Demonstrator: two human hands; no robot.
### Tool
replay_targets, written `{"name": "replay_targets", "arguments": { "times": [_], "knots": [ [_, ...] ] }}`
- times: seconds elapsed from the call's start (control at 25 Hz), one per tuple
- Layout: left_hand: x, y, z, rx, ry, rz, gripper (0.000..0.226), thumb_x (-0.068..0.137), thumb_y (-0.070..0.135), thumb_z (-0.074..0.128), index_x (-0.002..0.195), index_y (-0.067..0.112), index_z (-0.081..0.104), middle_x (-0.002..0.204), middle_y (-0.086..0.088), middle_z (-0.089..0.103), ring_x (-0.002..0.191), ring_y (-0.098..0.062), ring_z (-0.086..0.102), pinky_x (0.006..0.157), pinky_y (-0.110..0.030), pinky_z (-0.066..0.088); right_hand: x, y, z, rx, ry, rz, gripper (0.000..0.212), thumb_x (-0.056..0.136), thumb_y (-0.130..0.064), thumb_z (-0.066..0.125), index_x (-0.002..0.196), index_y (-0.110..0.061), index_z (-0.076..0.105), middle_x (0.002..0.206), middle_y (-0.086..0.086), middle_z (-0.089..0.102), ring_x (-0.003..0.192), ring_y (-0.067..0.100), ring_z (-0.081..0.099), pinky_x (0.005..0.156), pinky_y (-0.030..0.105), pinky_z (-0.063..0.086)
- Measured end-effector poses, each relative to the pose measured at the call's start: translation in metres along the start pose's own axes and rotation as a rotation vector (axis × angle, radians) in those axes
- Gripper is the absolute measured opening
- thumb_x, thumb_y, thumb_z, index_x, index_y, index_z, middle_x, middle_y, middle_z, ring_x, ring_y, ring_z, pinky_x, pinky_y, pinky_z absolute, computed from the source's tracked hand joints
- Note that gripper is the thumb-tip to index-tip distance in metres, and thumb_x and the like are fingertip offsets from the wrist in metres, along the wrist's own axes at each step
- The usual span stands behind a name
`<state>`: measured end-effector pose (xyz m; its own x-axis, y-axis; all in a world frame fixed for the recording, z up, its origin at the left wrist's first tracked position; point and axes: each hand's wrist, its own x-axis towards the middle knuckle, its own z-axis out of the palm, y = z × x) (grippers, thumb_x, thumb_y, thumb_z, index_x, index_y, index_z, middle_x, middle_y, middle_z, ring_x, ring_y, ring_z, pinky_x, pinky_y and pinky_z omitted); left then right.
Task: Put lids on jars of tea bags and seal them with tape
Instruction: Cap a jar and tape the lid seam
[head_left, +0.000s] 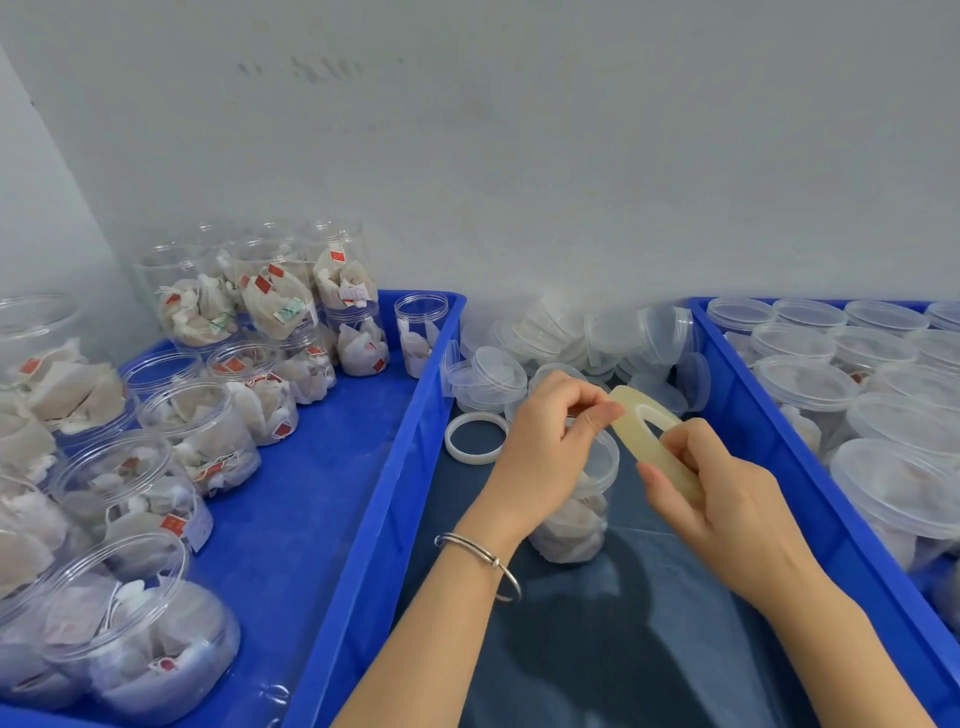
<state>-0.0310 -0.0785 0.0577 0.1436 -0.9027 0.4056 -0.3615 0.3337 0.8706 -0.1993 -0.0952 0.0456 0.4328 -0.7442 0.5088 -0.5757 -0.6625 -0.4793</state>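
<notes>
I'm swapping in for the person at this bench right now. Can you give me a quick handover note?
Right hand grips the tape roll; left hand pinches at the roll's edge, apparently at the tape end.
Lidded jar stands beneath the hands, apparently not yet taped.
Left tray: open jars of tea bags. Right tray: lidded jars.
Loose lids piled at the wall.
Left: tape this jar, then lid and tape the rest.

Lidded jar upright, tape roll above

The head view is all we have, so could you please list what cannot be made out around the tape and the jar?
- Tape roll: its loose end is too small to see; left hand and right hand cover parts.
- Jar below: left hand hides most of its lid.
- Tea bag tags: print too blurred.
</notes>
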Motion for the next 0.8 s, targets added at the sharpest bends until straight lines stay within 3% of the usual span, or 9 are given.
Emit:
{"name": "replay_targets", "arguments": {
  "times": [0.08, 0.24, 0.36, 0.44, 0.52, 0.68, 0.8],
  "knots": [
    [-0.001, 0.004, -0.001, -0.002, -0.096, -0.017, 0.013, 0.096, 0.017, 0.056, 0.084, 0.02, 0.059, 0.087, 0.007, 0.056, 0.082, -0.003, 0.056, 0.075, -0.012, 0.043, 0.003, 0.003, 0.001, -0.007, 0.002, 0.032, 0.031, 0.083, -0.05, 0.045, 0.086, -0.02, 0.043, 0.06, -0.009, 0.048, 0.048, 0.022, 0.048, 0.047, 0.036, 0.039],
    [-0.006, 0.006, -0.004, -0.19, -0.017, -0.046, 0.012, 0.099, 0.02, 0.05, 0.09, 0.016, 0.056, 0.088, 0.002, 0.064, 0.083, -0.005, 0.061, 0.076, -0.023, 0.049, 0.008, 0.003, 0.002, -0.048, 0.006, 0.053, 0.045, 0.076, -0.063, 0.032, 0.087, -0.021, 0.042, 0.064, -0.002, 0.053, 0.053, 0.026, 0.051, 0.051, 0.036, 0.04],
    [-0.008, 0.004, -0.01, -0.307, -0.001, -0.051, 0.022, 0.089, 0.027, 0.063, 0.104, 0.014, 0.052, 0.102, 0.001, 0.064, 0.09, -0.011, 0.066, 0.083, -0.03, 0.055, 0.007, 0.003, 0.0, -0.034, 0.008, 0.037, 0.044, 0.075, -0.064, 0.032, 0.086, -0.023, 0.042, 0.062, -0.006, 0.052, 0.051, 0.023, 0.05, 0.048, 0.032, 0.037],
    [-0.007, 0.003, -0.012, -0.298, -0.032, -0.092, 0.041, 0.079, 0.021, 0.077, 0.113, 0.019, 0.054, 0.109, 0.001, 0.064, 0.092, -0.009, 0.067, 0.081, -0.024, 0.055, 0.008, 0.001, -0.003, -0.03, 0.025, 0.023, 0.044, 0.076, -0.063, 0.034, 0.086, -0.022, 0.043, 0.062, -0.006, 0.051, 0.049, 0.023, 0.049, 0.047, 0.03, 0.034],
    [-0.008, 0.002, -0.009, -0.255, -0.045, -0.081, 0.042, 0.073, 0.01, 0.082, 0.109, 0.018, 0.062, 0.104, -0.003, 0.067, 0.089, -0.008, 0.068, 0.079, -0.02, 0.054, 0.01, -0.001, -0.004, -0.038, 0.034, 0.004, 0.043, 0.076, -0.062, 0.036, 0.085, -0.021, 0.043, 0.061, -0.005, 0.052, 0.047, 0.024, 0.05, 0.045, 0.03, 0.034],
    [-0.009, 0.003, -0.006, -0.196, 0.037, -0.032, 0.018, 0.076, 0.011, 0.079, 0.089, 0.02, 0.071, 0.086, 0.003, 0.074, 0.084, -0.01, 0.069, 0.082, -0.022, 0.055, 0.008, -0.004, -0.007, -0.048, 0.016, -0.003, 0.04, 0.077, -0.06, 0.039, 0.084, -0.021, 0.044, 0.059, -0.006, 0.05, 0.047, 0.025, 0.05, 0.046, 0.033, 0.038],
    [-0.01, 0.004, -0.006, -0.142, 0.07, -0.02, 0.014, 0.081, 0.008, 0.074, 0.08, 0.022, 0.072, 0.074, 0.005, 0.072, 0.076, -0.012, 0.069, 0.079, -0.024, 0.056, 0.003, -0.004, -0.007, -0.061, 0.006, -0.028, 0.042, 0.082, -0.062, 0.036, 0.086, -0.021, 0.044, 0.055, -0.007, 0.048, 0.045, 0.022, 0.048, 0.045, 0.035, 0.038]
  ]
}}
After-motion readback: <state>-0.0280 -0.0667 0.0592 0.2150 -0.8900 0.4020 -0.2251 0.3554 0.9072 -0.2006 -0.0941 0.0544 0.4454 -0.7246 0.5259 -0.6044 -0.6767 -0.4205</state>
